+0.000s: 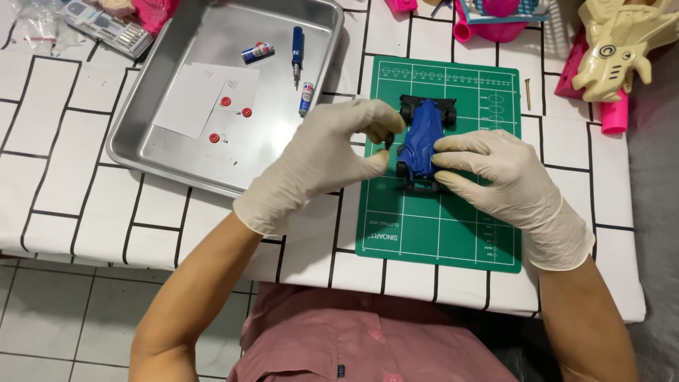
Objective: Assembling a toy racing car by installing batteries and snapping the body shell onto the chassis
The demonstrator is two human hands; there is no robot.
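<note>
Gloves cover both hands as we work over the blue toy car (421, 138), which sits on the green cutting mat (438, 226) just right of the metal tray (177, 163): our right hand (506, 177) presses curled fingers against the car's right flank, while our left hand (332, 152) pinches thumb and forefinger together at its left side, on what we cannot tell. In our judgement the main risk is the car skidding or tipping on the smooth mat under uneven sideways pressure. Any small part released there could roll off toward the near table edge or be lost among the batteries (257, 51) and red discs (225, 102) in the tray.
</note>
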